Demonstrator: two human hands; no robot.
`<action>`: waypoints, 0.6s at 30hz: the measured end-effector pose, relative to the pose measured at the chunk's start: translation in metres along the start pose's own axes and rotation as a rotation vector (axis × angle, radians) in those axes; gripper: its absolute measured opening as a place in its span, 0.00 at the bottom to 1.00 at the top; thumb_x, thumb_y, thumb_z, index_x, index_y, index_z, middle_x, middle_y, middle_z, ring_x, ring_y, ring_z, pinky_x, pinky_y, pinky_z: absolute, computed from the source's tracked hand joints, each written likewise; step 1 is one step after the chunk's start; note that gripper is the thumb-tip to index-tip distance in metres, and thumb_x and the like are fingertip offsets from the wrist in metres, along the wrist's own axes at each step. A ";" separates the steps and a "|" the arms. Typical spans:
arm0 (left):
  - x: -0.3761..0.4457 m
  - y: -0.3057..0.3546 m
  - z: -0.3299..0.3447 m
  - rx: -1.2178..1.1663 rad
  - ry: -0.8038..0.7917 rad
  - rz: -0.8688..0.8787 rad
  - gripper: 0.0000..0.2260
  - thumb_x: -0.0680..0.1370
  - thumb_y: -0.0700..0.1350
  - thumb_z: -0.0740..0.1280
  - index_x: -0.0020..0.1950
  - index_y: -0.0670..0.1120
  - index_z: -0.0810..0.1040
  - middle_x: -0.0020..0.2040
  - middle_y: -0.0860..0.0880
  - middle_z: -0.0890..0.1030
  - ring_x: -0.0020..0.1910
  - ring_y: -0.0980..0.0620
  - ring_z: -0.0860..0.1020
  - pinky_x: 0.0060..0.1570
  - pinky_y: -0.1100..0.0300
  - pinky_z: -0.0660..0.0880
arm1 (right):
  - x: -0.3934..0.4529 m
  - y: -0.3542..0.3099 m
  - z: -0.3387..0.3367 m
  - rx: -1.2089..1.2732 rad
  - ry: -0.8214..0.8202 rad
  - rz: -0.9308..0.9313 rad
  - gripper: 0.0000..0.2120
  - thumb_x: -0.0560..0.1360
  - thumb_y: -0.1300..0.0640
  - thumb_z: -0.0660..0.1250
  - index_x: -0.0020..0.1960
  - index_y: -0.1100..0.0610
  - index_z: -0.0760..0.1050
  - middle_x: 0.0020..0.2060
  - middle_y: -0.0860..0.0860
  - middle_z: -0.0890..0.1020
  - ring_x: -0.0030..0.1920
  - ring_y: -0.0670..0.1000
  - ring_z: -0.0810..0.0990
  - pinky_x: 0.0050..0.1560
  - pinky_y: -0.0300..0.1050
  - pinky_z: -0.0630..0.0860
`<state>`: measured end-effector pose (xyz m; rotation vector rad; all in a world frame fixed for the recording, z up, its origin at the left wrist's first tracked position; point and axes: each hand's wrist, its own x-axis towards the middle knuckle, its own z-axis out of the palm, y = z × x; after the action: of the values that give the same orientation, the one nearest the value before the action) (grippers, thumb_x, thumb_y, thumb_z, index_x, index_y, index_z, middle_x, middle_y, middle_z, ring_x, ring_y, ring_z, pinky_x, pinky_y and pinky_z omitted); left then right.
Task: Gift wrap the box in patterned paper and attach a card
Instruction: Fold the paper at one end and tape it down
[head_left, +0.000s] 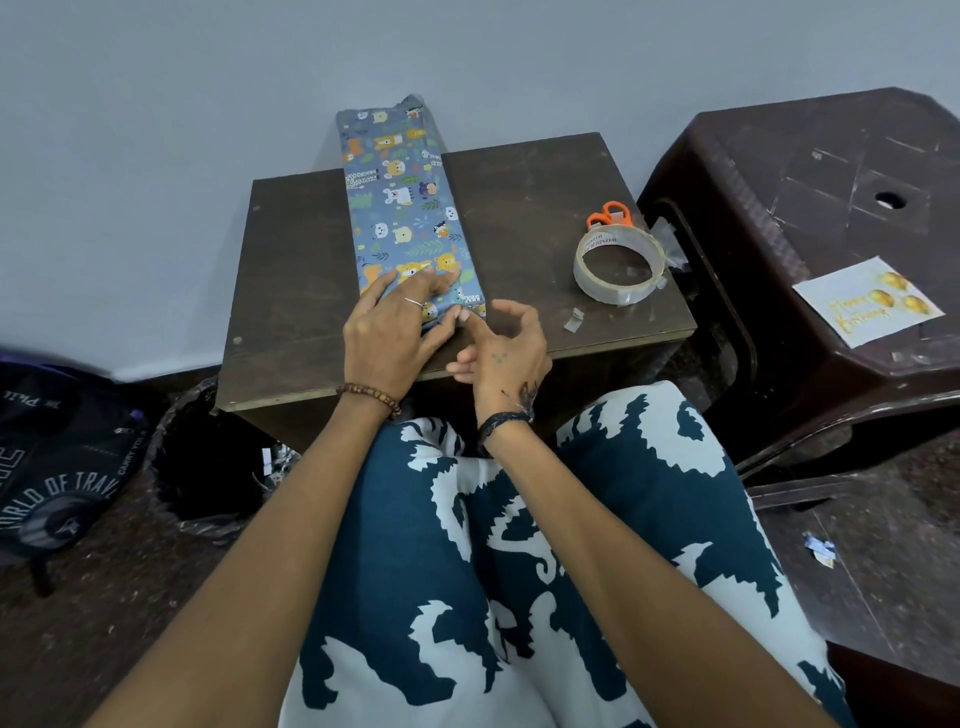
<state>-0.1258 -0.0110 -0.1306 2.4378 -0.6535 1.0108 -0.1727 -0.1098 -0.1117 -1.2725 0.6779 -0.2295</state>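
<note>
Flat-fingered, left hand (387, 332) presses the long glossy papered box (410, 208); right hand (504, 345) loosely curled, holding nothing.

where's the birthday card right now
In the head view the card lies flat on the dark brown plastic stool at the right, beyond the small wooden table, apart from the tape roll and scissors.

"Happy Birthday" on card (868, 301); "WORLD OF TRAVEL" on bag (57, 467).
</note>
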 end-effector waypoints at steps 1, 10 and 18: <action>0.000 0.000 0.000 0.011 0.016 0.021 0.14 0.74 0.47 0.66 0.58 0.47 0.73 0.44 0.50 0.84 0.54 0.55 0.70 0.63 0.62 0.61 | 0.003 -0.002 -0.003 -0.078 -0.034 -0.031 0.08 0.71 0.57 0.72 0.45 0.51 0.73 0.20 0.51 0.76 0.18 0.47 0.75 0.20 0.38 0.74; -0.001 -0.005 0.003 0.073 0.005 0.113 0.13 0.76 0.46 0.64 0.59 0.45 0.76 0.48 0.51 0.84 0.50 0.54 0.80 0.62 0.57 0.67 | 0.028 -0.013 -0.025 -0.587 -0.195 -0.330 0.04 0.73 0.51 0.69 0.40 0.50 0.76 0.21 0.49 0.78 0.21 0.48 0.77 0.30 0.45 0.77; -0.001 -0.005 0.002 0.078 -0.030 0.088 0.12 0.77 0.46 0.62 0.58 0.45 0.78 0.47 0.52 0.84 0.51 0.57 0.77 0.63 0.60 0.64 | 0.033 -0.018 -0.031 -0.867 -0.237 -0.499 0.07 0.76 0.49 0.64 0.50 0.50 0.78 0.23 0.47 0.79 0.25 0.44 0.77 0.42 0.46 0.79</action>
<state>-0.1226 -0.0074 -0.1338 2.5151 -0.7504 1.0539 -0.1616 -0.1573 -0.1106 -2.2601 0.2251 -0.1875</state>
